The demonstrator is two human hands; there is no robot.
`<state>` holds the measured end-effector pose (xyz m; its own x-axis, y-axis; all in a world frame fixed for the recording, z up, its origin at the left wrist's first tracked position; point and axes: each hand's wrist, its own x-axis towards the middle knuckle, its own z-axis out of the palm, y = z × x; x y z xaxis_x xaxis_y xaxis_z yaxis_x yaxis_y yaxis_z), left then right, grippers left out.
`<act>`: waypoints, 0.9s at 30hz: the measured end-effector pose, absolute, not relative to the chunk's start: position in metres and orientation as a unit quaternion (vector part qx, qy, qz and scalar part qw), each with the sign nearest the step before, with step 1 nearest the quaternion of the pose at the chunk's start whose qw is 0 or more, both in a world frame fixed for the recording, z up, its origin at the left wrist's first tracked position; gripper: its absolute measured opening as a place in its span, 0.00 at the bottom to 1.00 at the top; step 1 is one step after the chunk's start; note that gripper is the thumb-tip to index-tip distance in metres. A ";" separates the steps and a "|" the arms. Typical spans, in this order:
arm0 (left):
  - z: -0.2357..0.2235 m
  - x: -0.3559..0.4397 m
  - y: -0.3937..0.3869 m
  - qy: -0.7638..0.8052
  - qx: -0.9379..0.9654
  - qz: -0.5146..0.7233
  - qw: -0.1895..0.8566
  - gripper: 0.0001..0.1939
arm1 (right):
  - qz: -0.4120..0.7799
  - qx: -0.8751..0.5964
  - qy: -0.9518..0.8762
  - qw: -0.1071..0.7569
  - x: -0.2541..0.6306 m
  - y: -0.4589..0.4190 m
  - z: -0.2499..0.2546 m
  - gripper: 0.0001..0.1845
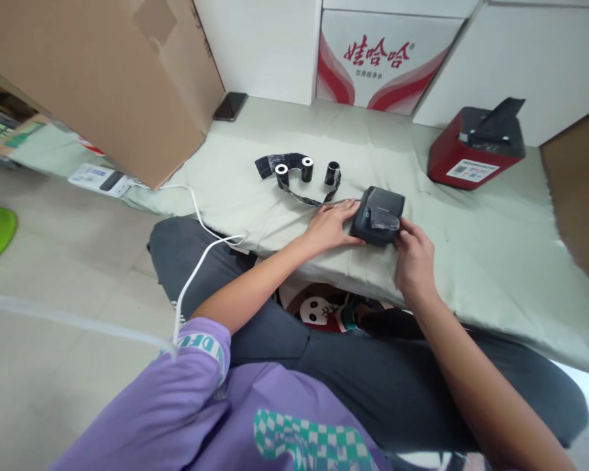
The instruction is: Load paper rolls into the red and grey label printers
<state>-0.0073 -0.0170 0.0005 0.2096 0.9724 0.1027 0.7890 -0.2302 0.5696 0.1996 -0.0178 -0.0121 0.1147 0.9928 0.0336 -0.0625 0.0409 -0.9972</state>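
Note:
A small black box [379, 208] with rounded corners and a strip of clear tape across its side sits on the green cloth near the front edge. My left hand [331, 226] holds its left side, thumb low and fingers reaching behind. Against the right side, the fingers of my right hand [415, 252] pinch the box's edge. Left of the box stand black cylinders: one with a white ring end [281, 174], another like it [307, 169], and a hollow-looking one [332, 173]. A crinkled black strip [302, 198] runs between them, reaching toward my left fingers.
A red box with a black top [464, 150] stands at the right. A phone [230, 106] lies at the back beside a large cardboard box [103, 78]. A white cable [196, 203] loops across the cloth [216, 163] at left. White cartons [387, 59] line the back.

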 end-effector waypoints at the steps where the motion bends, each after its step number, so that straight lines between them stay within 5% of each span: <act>1: 0.000 -0.007 -0.017 0.587 0.750 0.227 0.202 0.51 | 0.475 -0.503 -0.467 0.550 0.200 -0.018 -0.012 0.17; 27: -0.005 -0.008 -0.013 0.580 0.748 0.240 0.214 0.51 | 0.413 -0.537 -0.532 0.508 0.199 -0.021 0.004 0.21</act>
